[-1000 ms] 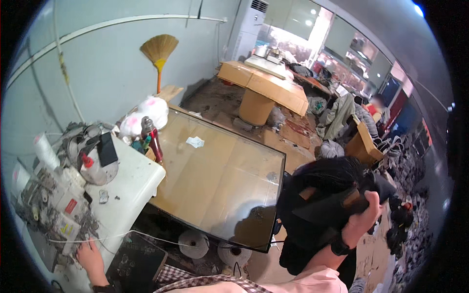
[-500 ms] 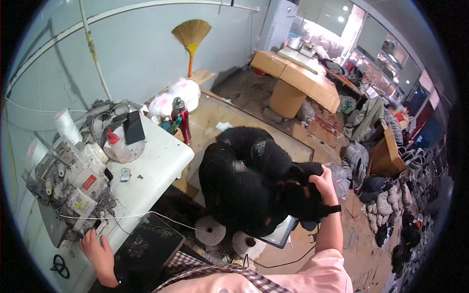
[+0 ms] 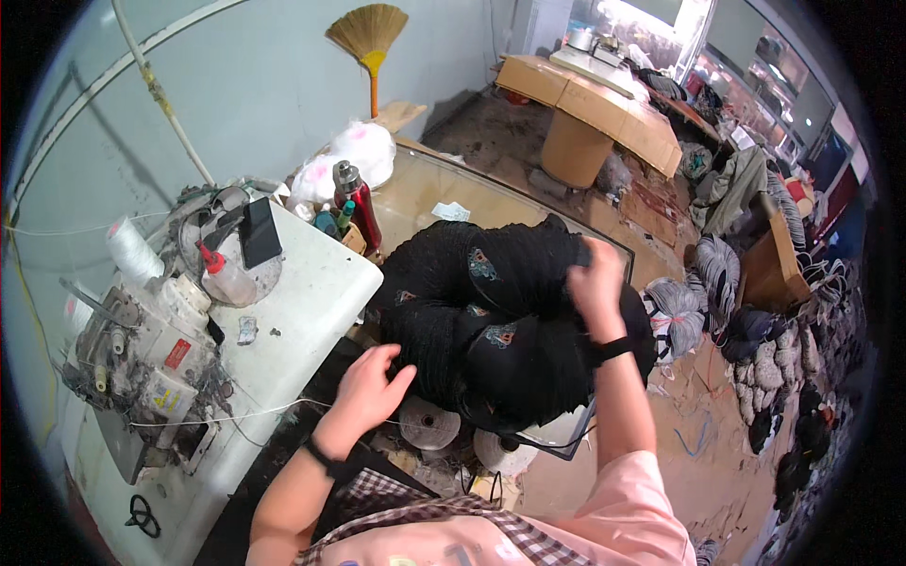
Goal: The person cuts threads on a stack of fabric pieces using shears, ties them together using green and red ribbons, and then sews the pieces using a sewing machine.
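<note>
A large heap of black knitted fabric bundles, with small coloured motifs on some pieces, lies in front of me on the glass-topped table. My left hand is at the heap's near left side, fingers stretched and thumb apart, holding nothing. At the heap's right end, my right hand lies against the black fabric, knuckles up. Its fingers are blurred and partly hidden, so a grip cannot be made out. A sewing machine, covered in lint, stands on the white machine table at left.
Beside the machine lie a phone and a red-capped squeeze bottle. A red flask stands behind the table corner. Thread cones sit below the heap. Grey yarn bundles and a cardboard-covered stand are to the right.
My left hand has left the machine and come right to the heap. My right hand has moved up and left, and the black bundle it held now lies with the heap.
</note>
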### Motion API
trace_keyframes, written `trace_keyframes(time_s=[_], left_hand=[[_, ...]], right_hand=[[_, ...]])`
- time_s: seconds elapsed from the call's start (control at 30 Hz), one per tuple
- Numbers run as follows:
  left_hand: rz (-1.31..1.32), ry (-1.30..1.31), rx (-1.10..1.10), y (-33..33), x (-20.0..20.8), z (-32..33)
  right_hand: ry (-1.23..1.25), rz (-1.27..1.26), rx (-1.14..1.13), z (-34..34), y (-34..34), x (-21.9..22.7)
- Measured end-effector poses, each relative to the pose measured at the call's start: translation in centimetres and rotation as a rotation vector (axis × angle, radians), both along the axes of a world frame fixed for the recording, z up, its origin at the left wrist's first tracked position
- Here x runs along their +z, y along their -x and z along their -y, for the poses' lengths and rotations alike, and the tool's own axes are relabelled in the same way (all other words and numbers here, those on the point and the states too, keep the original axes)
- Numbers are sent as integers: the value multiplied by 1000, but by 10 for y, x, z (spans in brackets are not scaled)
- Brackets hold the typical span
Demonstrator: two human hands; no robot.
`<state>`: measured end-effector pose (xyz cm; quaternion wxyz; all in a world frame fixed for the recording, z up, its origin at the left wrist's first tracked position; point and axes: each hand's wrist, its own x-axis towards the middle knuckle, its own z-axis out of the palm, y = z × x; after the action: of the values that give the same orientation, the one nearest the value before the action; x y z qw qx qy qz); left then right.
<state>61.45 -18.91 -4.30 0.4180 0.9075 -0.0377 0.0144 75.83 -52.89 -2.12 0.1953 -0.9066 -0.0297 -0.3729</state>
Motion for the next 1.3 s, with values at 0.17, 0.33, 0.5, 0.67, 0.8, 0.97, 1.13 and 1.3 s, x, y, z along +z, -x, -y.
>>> trace_keyframes(time_s=[0.17,0.33,0.5,0.67,0.8,0.97,1.13,1.3], left_hand=[[-251,-57,178,-84,-74,20],[-260,-14,302,-102,-133,0],[-397,288,453,-118,-162,-15],[-551,554,493,-115,-174,-22],[-625,839,235,-107,-178,-29],[-572,748,463,-115,-165,-17],[-485,724,313,-119,-135,-5],[-206,669,209,-124,-108,5]], right_hand=[[-257,-339,498,-158,4,-42],[-153,-770,340,-212,-15,-112],[91,-535,318,-215,-8,-138],[136,-992,340,-209,-13,-127],[329,-1266,488,-216,-18,-125],[466,-1633,413,-236,-42,-141],[102,-1515,660,-203,-65,-145],[-384,-1429,743,-173,-83,-130]])
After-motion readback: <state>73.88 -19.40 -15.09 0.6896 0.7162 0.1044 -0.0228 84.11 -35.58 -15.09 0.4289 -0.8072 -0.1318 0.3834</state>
